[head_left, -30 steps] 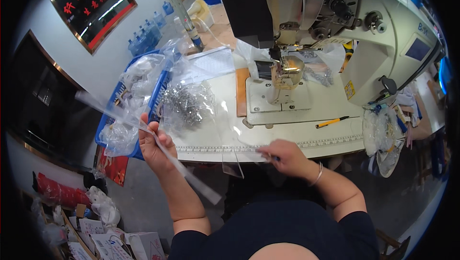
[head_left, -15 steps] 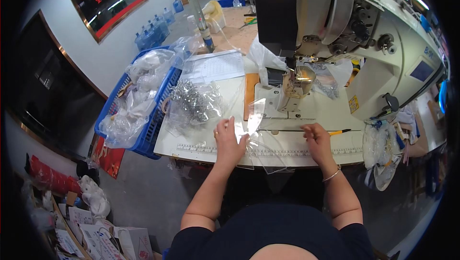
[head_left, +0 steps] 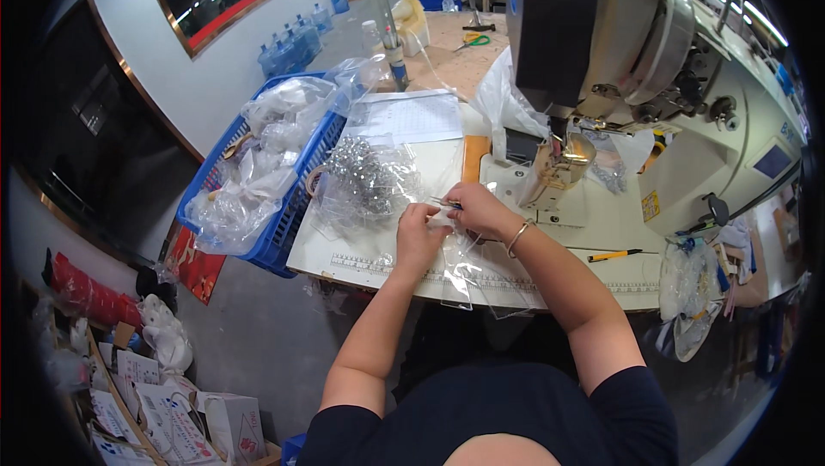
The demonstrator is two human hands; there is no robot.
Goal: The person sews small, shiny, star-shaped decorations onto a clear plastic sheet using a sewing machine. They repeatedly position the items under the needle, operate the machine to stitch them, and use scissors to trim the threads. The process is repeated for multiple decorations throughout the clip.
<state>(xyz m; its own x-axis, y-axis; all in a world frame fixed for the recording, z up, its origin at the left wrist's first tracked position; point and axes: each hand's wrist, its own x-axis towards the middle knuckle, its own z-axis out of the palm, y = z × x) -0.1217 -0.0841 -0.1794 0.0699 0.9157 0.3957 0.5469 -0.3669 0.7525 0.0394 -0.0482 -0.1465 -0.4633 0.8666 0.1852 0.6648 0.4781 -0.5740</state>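
At the table's front, my left hand point(head_left: 418, 238) is closed, pinching a clear plastic sheet point(head_left: 461, 281) that hangs over the front edge. My right hand point(head_left: 479, 210) has come in beside it, fingers wrapped round small thread snips point(head_left: 445, 203) whose metal tips point left toward the left fingertips. Most of the snips is hidden in the palm. Behind my right hand stands the sewing machine head point(head_left: 554, 170), its needle area apart from the plastic. A heap of shiny silver pieces on clear plastic point(head_left: 361, 172) lies to the left of my hands.
A blue basket point(head_left: 288, 234) full of clear plastic bags stands against the table's left side. Paper sheets point(head_left: 412, 116) lie at the back, near an orange-brown strip point(head_left: 473, 161). On the right are a yellow-and-black pen point(head_left: 614, 255) and a hanging bag point(head_left: 685, 286). A printed ruler point(head_left: 387, 268) runs along the front.
My right hand has moved left and away from me, from the pen to my left hand, and now holds snips. The plastic's raised corner has dropped. The whole view has shifted slightly.
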